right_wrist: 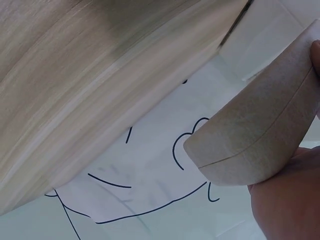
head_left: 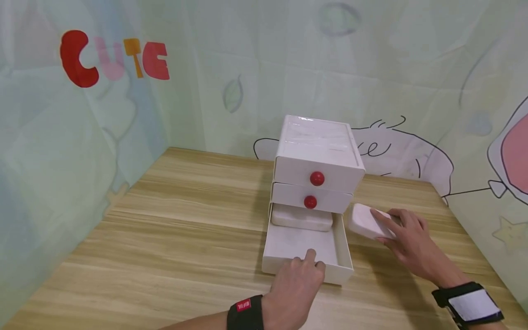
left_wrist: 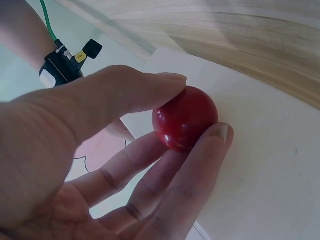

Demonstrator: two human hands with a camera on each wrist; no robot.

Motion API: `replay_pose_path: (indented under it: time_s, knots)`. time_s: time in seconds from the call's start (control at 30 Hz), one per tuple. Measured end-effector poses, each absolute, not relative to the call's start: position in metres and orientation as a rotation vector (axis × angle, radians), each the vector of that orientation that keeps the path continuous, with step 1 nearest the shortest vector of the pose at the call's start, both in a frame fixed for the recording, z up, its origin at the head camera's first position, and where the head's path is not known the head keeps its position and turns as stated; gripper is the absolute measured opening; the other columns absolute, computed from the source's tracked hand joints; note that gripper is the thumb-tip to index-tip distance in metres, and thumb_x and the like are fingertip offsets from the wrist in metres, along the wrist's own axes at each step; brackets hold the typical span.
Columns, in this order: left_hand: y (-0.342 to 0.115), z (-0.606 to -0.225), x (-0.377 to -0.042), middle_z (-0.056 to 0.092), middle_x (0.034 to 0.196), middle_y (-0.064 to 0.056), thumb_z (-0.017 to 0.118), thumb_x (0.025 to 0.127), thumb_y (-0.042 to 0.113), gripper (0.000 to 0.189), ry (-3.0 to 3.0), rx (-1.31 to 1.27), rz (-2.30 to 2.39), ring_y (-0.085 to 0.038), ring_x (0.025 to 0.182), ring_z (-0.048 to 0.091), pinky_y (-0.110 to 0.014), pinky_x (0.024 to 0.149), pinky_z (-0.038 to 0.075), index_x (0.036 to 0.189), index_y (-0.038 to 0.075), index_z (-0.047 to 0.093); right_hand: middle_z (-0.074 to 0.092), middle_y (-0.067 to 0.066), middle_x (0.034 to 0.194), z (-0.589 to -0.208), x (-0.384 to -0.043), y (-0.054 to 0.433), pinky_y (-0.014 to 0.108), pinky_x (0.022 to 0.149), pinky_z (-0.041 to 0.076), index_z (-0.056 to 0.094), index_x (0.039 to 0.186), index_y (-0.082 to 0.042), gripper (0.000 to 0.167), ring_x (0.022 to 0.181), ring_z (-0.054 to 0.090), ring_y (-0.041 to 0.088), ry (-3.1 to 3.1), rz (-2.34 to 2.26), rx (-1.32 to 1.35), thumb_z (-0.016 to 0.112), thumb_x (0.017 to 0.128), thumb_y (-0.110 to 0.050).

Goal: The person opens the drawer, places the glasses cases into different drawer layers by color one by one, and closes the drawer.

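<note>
A white mini chest of drawers stands on the wooden table with its bottom drawer pulled out. Inside that drawer, toward the back, lies a white rounded block. My left hand is at the drawer's front; in the left wrist view thumb and fingers pinch its round red knob. To the right of the chest, my right hand grips a second white rounded block. The right wrist view shows this block in shade, with a thin seam along its side.
Two upper drawers with red knobs are closed. Wood-grain tabletop spreads to the left of the chest. A printed cloth backdrop hangs behind and along both sides. Each wrist wears a black strap.
</note>
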State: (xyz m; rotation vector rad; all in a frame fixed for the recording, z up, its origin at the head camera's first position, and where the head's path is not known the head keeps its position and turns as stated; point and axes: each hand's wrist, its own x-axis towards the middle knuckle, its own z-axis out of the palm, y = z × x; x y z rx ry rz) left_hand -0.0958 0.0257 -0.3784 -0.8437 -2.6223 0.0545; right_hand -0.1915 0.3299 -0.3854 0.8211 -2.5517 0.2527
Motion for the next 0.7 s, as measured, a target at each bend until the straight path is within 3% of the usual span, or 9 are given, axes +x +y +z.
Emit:
replay_pose_path:
  time_s: [0.7]
  knots:
    - [0.025,-0.377,-0.095,0.054,0.077,0.001,0.089,0.071,0.023,0.026,-2.615,-0.849,0.058,-0.012,0.057,0.058,-0.021,0.051,0.048,0.086,0.014,0.07,0.052,0.021,0.125,-0.375,-0.178,0.318,0.058,0.092,0.026,0.049,0.152,-0.022,0.082,0.118,0.046,0.039,-2.546,0.272,0.836,0.082,0.079,-0.008]
